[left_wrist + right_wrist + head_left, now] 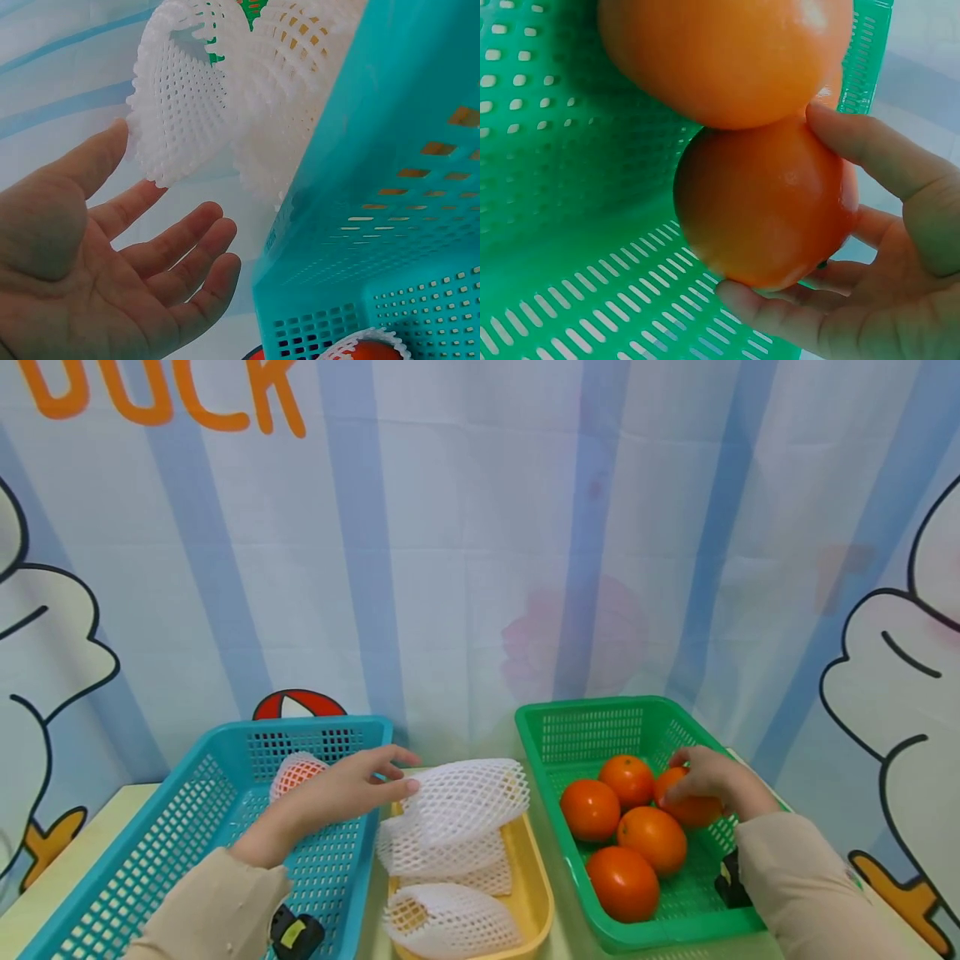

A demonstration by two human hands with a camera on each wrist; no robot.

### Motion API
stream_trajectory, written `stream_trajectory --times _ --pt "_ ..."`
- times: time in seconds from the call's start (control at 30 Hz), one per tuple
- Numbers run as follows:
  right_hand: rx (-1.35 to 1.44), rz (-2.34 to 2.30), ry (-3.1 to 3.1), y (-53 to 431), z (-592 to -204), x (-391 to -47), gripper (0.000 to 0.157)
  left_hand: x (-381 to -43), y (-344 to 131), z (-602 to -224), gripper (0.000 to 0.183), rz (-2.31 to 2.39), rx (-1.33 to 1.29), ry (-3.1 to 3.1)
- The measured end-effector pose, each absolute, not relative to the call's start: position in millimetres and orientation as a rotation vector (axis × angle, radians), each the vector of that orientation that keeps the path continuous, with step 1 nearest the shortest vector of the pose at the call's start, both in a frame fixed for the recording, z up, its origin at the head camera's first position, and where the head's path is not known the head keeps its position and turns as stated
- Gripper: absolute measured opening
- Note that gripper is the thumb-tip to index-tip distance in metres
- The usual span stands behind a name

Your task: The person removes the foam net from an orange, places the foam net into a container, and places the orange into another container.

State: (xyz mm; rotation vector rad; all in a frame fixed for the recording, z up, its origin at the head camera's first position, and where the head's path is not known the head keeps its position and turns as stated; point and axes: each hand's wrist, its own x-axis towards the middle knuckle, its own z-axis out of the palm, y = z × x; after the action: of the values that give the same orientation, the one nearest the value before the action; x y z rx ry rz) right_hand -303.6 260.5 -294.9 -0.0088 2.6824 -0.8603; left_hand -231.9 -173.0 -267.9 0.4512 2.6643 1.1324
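Note:
My right hand (708, 779) curls round a glossy orange-red fruit (769, 210) in the green basket (543, 777), thumb on one side and fingers round the other. Several similar fruits (626, 883) lie beside it. On the left, my left hand (360, 785) hovers at the inner rim of the blue basket (300, 725), fingers spread and loosely bent. Its thumb and index fingertips are right at the edge of a white foam net sleeve (184, 105), the top one of several on the yellow tray (536, 893).
One fruit in a foam net (295, 772) lies in the blue basket's far part. Another net sleeve (450, 918) lies at the tray's near end. The baskets flank the tray on a pale table (138, 802), with a striped printed curtain (465, 568) behind.

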Motion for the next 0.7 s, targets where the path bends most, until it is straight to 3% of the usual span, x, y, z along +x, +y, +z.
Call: stream_trajectory --times 0.7 --pt "-0.024 -0.842 2.621 260 -302 -304 0.069 -228 -191 -267 0.050 1.202 0.493 2.655"
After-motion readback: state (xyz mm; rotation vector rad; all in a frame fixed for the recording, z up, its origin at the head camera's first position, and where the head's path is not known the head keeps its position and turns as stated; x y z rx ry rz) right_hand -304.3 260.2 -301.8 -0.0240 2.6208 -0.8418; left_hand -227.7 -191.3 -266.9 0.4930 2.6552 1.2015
